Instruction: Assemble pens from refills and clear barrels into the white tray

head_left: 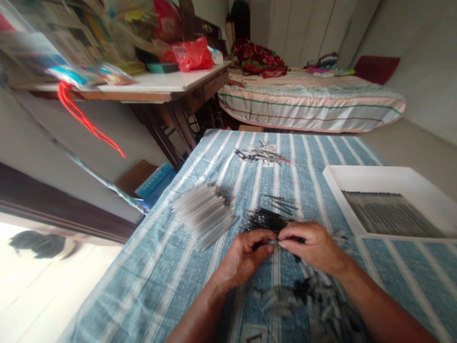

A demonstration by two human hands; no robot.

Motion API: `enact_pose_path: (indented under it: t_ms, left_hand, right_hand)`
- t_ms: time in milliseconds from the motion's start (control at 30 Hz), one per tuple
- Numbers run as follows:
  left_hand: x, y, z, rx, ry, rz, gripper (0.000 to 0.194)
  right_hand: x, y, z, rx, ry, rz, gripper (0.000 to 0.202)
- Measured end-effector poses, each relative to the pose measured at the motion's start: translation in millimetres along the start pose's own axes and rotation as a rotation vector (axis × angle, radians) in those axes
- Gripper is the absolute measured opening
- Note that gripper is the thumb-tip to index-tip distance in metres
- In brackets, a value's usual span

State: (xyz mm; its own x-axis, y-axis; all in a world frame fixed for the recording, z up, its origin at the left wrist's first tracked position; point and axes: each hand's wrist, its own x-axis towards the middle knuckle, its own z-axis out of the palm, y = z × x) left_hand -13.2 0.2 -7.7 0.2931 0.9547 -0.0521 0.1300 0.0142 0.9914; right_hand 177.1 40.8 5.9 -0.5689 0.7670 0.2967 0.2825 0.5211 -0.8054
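Note:
My left hand [244,255] and my right hand [314,245] meet over the table, thumb and forefinger of each pinched together. Between the fingertips is a small, thin piece, too blurred and covered to name. Just beyond them lies a pile of thin black sticks [266,219], like pen refills, with a few loose ones [282,204] farther off. On the left is a heap of pale, translucent tubes [205,214], like pen barrels. Small grey and black pieces [326,305] lie scattered near my right forearm.
A white tray [385,176] on the right holds a row of dark, pen-like sticks [389,214]. More thin pieces [259,153] lie on the striped cloth's [171,271] far part. Behind stand a cluttered desk [150,93] and a bed [314,105].

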Motion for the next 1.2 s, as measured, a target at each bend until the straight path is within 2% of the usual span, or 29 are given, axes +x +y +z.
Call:
enact_pose_path:
  t_ms: [367, 533, 667, 833, 1067, 1200]
  left_hand:
    - [0.5, 6.2, -0.2, 0.227, -0.028, 0.028, 0.013]
    - [0.1, 9.2, -1.3, 0.379, -0.059, 0.074, 0.015]
    - [-0.6, 11.6, -4.3, 0.386, -0.101, 0.07, 0.015]
    - [-2.2, 12.2, -6.4, 0.365, -0.159, 0.046, 0.015]
    - [-2.0, 8.9, -8.6, 0.378, -0.115, 0.045, 0.014]
    - [-1.4, 9.9, -8.2, 0.416, -0.086, 0.038, 0.015]
  right_hand:
    - [-1.2, 1.9, 3.5, -0.008, -0.055, -0.022, 0.012]
    - [-0.6, 2.2, 5.0, -0.005, -0.075, 0.042, 0.012]
    - [-0.8, 1.5, 4.5, 0.049, -0.122, 0.092, 0.012]
    - [-1.7, 3.1, 5.1, 0.091, -0.166, 0.084, 0.012]
    - [-1.8, 4.8, 8.4, 0.099, -0.146, 0.174, 0.01]
    - [-2.1, 8.0, 8.9, -0.011, -0.162, 0.186, 0.013]
